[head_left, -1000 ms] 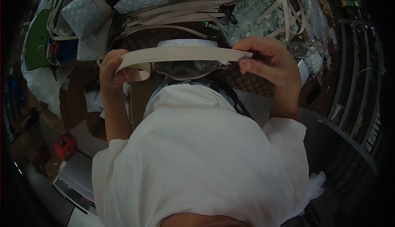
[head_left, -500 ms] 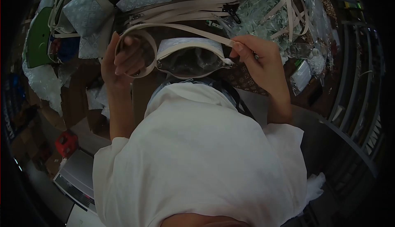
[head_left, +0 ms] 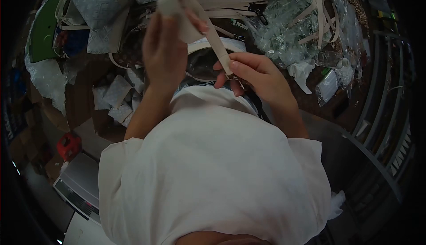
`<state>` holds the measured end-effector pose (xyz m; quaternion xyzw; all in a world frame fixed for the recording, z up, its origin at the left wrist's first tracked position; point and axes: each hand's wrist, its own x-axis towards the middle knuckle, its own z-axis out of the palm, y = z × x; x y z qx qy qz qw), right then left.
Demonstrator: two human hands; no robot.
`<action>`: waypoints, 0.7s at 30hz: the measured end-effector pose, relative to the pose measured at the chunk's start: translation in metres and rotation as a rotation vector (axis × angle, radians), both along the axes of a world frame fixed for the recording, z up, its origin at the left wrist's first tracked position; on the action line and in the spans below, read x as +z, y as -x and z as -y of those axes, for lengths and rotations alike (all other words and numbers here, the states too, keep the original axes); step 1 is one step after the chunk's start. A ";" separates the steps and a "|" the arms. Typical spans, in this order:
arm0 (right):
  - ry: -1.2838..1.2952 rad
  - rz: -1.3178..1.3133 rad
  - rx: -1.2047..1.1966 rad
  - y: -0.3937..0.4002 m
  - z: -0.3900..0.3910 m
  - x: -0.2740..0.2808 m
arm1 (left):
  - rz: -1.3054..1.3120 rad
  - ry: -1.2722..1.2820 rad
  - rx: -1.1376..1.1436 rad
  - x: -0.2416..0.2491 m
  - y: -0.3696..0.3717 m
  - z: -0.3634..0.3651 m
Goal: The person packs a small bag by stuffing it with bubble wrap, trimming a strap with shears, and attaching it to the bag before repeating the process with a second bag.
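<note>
Strap [head_left: 216, 43] raised, clasp [head_left: 236, 81] now exposed by bag [head_left: 199, 63], tabletop's [head_left: 310, 104] near edge; right hand [head_left: 257, 73] fingers pinching strap, left hand [head_left: 165, 52] grip unclear.

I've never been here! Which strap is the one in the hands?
Find the big white shirt, then look just above it, where the left hand and right hand are. A pale strap loops by the left and ends in metal hardware by the right. Unlike the stacked straps beyond, it's being held.
</note>
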<state>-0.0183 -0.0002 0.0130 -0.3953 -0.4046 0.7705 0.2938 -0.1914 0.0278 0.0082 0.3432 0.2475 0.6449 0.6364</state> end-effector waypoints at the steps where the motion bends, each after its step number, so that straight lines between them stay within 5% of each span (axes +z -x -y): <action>1: 0.114 -0.062 -0.012 0.004 0.001 -0.001 | -0.429 -0.169 0.068 -0.013 -0.003 0.001; 2: 0.113 -0.062 -0.011 0.003 -0.001 -0.005 | -0.430 -0.169 0.070 -0.022 -0.002 0.002; 4: 0.367 -0.370 -0.052 -0.004 -0.005 -0.018 | -1.294 -0.770 0.027 -0.034 0.000 0.002; 6: 0.477 -0.494 -0.025 -0.010 -0.003 -0.038 | -1.231 -0.691 -0.071 -0.031 0.006 0.003; 8: 0.591 -0.619 0.003 -0.014 -0.005 -0.045 | -1.099 -0.562 -0.409 -0.019 0.015 0.002; 11: 0.540 -0.502 0.036 -0.018 -0.016 -0.034 | -1.256 -0.628 -0.391 -0.017 0.021 -0.009; 12: 0.352 -0.336 -0.052 -0.019 -0.022 -0.026 | -1.258 -0.627 -0.389 -0.013 0.025 -0.013; 14: -0.143 0.135 -0.272 -0.024 -0.030 -0.030 | -1.120 -0.212 -0.403 -0.007 0.035 -0.020; 15: -0.145 0.135 -0.274 -0.024 -0.030 -0.035 | -1.022 -0.185 -0.395 -0.007 0.038 -0.020; 17: -1.249 1.048 -0.039 -0.018 -0.026 -0.047 | -0.964 -0.198 -0.457 -0.012 0.036 -0.014; 21: -1.340 1.191 0.003 0.001 -0.006 -0.088 | -0.944 -0.411 -0.576 -0.038 0.018 0.011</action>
